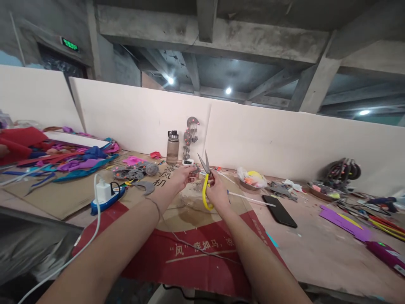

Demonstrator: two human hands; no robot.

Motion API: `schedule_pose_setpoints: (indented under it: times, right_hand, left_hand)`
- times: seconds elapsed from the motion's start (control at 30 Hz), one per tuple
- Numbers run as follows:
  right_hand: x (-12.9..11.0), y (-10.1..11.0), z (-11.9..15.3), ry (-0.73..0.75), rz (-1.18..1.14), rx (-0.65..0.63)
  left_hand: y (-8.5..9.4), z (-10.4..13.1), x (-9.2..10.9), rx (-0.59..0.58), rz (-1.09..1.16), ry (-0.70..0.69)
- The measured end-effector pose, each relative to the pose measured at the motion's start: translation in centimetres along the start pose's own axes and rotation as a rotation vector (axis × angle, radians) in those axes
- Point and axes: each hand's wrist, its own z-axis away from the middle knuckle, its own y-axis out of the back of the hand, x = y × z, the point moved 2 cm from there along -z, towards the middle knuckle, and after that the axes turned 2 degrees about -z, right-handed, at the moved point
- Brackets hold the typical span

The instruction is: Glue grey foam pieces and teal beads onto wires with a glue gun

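My right hand (217,190) is closed around scissors (207,198) with yellow handles. Their metal blades point up and stand apart. Just left of them, my left hand (184,177) pinches a small grey piece (198,169) that looks like felt; my fingers cover part of it. Beneath both hands lies a red and brown cardboard sheet (202,270) with printed characters. A thin grey cord (202,250) trails across it. Left of my left hand are a grey crescent-shaped piece (144,185) and a heap of grey felt shapes with pink dots (134,170).
A water bottle (172,150) stands by the white partition (284,139), near a hanging grey ornament (192,131). To the right lie a black phone (280,211) and a bowl (251,185). A blue power strip (109,200) and coloured cloth scraps (79,162) are on the left.
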Motion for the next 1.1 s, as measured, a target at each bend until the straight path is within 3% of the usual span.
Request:
schedule_pose_setpoints:
  times: [0.17,0.3,0.5,0.77,1.1]
  right_hand:
    - [1.2,1.0,0.5,-0.090,0.093,-0.002]
    - [1.6,0.7,1.0,-0.033,0.192,-0.046]
    - [1.3,0.3,1.5,0.057,0.325,-0.063]
    - [1.2,0.6,1.8,0.153,0.352,-0.049]
    - [1.0,0.9,1.8,0.132,0.348,-0.062]
  left_hand:
    - [-0.4,0.3,-1.1,0.097,0.074,-0.017]
    - [-0.3,1.1,-1.7,-0.001,0.094,-0.058]
    - [-0.7,2.0,-1.2,-0.106,0.041,-0.115]
    - [-1.0,2.5,-1.0,-0.098,-0.057,-0.148]
    - [-1.4,3.1,-0.4,-0.096,-0.116,-0.172]
